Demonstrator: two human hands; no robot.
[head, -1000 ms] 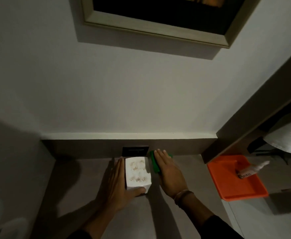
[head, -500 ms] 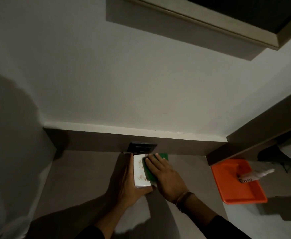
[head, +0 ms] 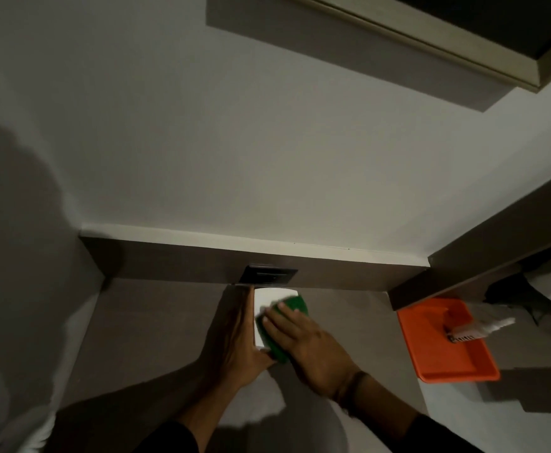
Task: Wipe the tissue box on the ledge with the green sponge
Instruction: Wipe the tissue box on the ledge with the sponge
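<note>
A small white tissue box (head: 267, 297) stands on the grey-brown ledge (head: 156, 322), close to the back wall. My left hand (head: 235, 341) clasps its left side, thumb hooked round the near corner. The green sponge (head: 295, 305) lies flat across the box's top, and my right hand (head: 306, 341) presses down on it with fingers spread. Most of the box's top is hidden under the sponge and fingers.
A dark socket plate (head: 267, 274) sits on the low upstand just behind the box. To the right, an orange tray (head: 444, 358) holds a white tube (head: 476, 328). A framed picture (head: 430, 34) hangs on the wall above. A side wall closes the ledge on the left.
The sponge went from the box's right side up onto its top, and my right hand slid it leftward over the printed face. My left hand kept its hold. The camera tilted down and right.
</note>
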